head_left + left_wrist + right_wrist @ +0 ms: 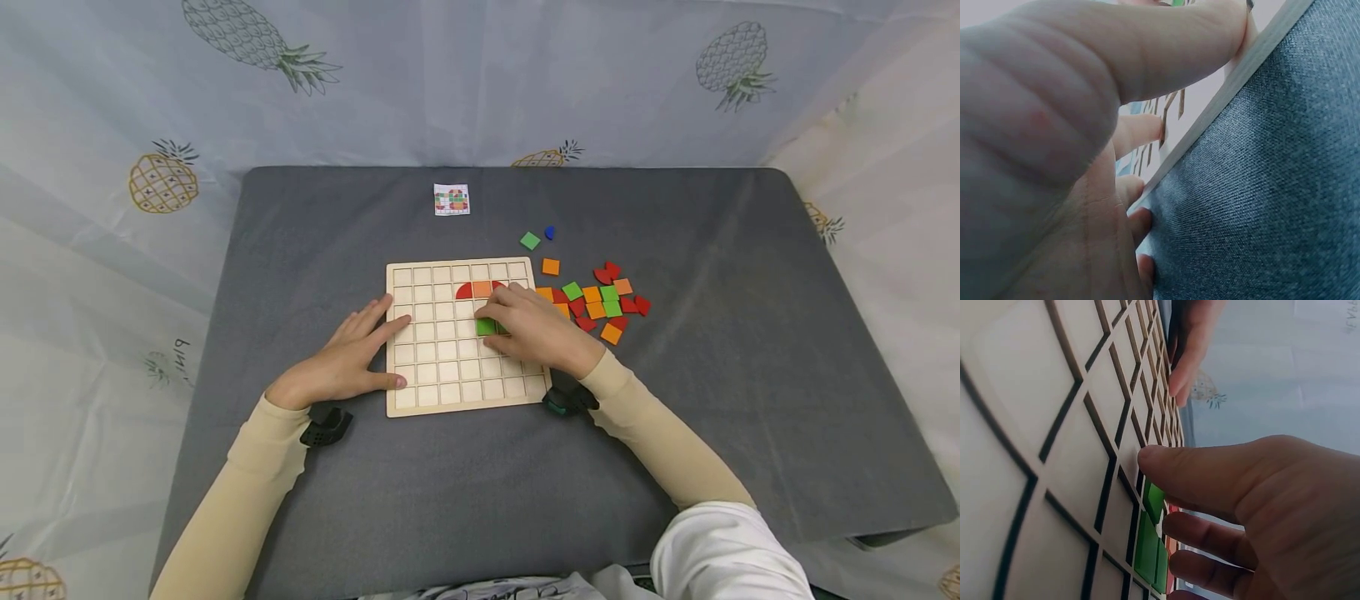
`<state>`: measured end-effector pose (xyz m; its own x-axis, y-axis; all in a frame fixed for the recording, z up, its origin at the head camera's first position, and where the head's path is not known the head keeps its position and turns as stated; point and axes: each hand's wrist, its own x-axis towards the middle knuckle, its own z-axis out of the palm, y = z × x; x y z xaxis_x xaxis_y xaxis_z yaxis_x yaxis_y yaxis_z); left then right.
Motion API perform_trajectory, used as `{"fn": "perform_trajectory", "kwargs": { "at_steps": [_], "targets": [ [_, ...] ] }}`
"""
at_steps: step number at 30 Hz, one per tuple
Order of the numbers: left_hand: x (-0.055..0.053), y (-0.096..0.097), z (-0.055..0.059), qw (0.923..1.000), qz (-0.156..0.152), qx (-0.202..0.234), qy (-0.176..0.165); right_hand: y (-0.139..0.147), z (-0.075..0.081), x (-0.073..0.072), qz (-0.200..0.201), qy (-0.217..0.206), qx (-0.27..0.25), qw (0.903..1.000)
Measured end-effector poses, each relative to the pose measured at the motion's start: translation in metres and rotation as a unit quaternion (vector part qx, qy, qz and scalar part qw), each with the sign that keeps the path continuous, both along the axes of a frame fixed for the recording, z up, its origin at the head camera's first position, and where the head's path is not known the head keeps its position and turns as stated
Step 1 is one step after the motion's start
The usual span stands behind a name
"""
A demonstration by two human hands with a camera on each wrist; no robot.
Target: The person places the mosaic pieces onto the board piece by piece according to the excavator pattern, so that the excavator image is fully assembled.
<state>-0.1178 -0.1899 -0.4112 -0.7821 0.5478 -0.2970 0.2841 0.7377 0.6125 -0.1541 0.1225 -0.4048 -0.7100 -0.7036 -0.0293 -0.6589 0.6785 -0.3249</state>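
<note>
Head view: board point(447, 372) roughly square-on

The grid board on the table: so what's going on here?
A person's left hand rests on the left edge of the grid board, while the right hand is over it, at some green tiles; whether it grips one is unclear. Farther up the board sit red pieces and an orange tile. Most loose pieces lie to its right; a picture card lies beyond.

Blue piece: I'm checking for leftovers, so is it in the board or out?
Out: the blue piece lies on the dark tabletop, beyond the far edge of the wooden board, near a green square.
</note>
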Motion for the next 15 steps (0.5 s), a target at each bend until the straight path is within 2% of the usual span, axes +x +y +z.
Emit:
{"fn": "perform_trajectory", "kwargs": {
  "at_steps": [8, 15],
  "targets": [
    [0.0001, -0.0007, -0.0007, 1.0000, 0.001, 0.001, -0.002, 0.0017, -0.0010, -0.0009, 0.003, 0.006, -0.010, 0.9999],
    [0.0005, -0.0009, -0.0007, 1.0000, 0.000, 0.002, -0.003, 0.0068, 0.0011, -0.0021, -0.019, -0.032, -0.022, 0.9991]
  ]
}}
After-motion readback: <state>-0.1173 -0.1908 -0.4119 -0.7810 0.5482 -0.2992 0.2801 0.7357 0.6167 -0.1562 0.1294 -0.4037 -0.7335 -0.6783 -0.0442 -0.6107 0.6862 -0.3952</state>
